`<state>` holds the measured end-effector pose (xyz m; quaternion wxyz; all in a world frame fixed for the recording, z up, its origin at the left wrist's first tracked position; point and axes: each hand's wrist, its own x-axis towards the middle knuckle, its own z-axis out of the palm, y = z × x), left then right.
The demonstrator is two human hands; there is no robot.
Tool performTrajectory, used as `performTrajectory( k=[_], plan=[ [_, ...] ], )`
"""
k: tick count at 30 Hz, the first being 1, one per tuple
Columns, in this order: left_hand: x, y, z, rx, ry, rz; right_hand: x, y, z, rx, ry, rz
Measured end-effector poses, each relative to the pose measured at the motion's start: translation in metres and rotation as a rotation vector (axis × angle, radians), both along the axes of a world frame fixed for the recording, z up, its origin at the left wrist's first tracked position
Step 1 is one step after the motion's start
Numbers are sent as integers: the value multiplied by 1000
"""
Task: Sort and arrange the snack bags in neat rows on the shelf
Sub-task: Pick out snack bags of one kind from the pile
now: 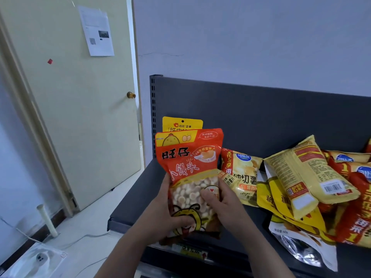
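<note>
I hold a red and orange bag of small round biscuits [188,167] upright over the left end of the dark shelf [130,201]. My left hand [168,213] grips its lower left side, thumb across the front. My right hand [218,199] grips its lower right edge. Behind it a yellow nut bag [181,123] stands against the shelf's back panel. Just to the right a yellow chip bag [244,177] leans. Further right, several yellow and red snack bags [305,177] lie in a loose heap, with a silver-backed pouch [301,249] at the shelf's front.
The dark back panel [261,117] rises behind the shelf, with a slotted upright [153,113] at its left. A cream door [76,109] with a brass knob [130,95] stands to the left. On the floor are a white pipe [47,219], cables and a plastic-wrapped item [40,257].
</note>
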<state>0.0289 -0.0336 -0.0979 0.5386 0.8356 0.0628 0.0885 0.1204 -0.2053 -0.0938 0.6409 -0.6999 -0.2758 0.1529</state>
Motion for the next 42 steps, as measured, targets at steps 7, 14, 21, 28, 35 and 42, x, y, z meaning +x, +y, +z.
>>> performTrajectory(
  k=[7,14,21,28,35,42],
  plan=[
    [23,-42,28,-18,-105,-99,6,-52,20,20,-144,-220],
    [60,-133,41,-98,-298,-97,10,-139,38,-12,-231,-299],
    [99,-251,53,-149,-357,-191,31,-259,42,-8,-293,-481],
    [129,-388,43,-179,-269,-331,57,-397,29,-89,-277,-613],
    [159,-491,18,-123,-156,-363,77,-494,7,-115,-209,-570],
    [163,-525,-32,94,-40,-295,94,-531,-35,-301,-24,-449]
  ],
)
